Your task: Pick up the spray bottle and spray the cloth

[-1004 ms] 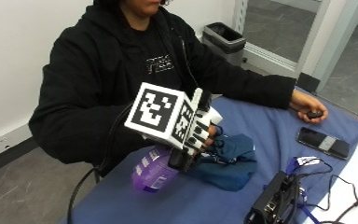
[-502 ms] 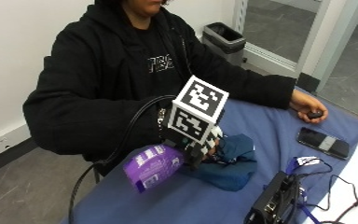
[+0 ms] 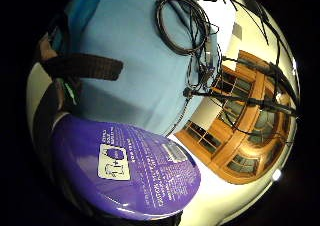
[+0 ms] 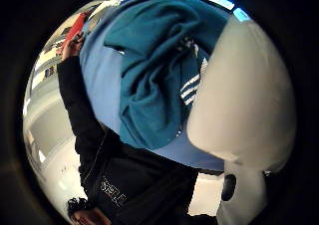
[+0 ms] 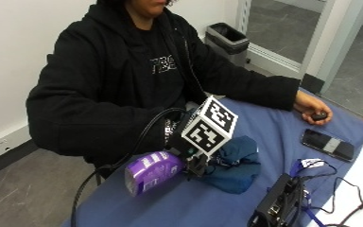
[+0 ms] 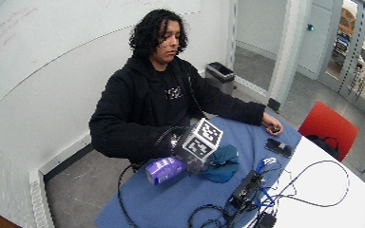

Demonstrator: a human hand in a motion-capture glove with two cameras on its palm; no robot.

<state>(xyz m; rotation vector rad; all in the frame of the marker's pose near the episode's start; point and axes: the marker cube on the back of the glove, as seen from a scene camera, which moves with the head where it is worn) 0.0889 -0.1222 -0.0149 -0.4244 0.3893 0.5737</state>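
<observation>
Purple spray bottle (image 5: 151,170) lies tipped on its side in the gloved right hand (image 5: 193,158), fingers curled round it, base toward the table's near edge. Its white label panel carries print too small to read. Teal cloth (image 5: 234,163) lies bunched just beside the hand on the blue table (image 5: 270,130). A phone (image 5: 327,144) lies well apart.

Black hoodie (image 5: 106,94), white chest print, black-gloved right hand (image 5: 191,156)
</observation>
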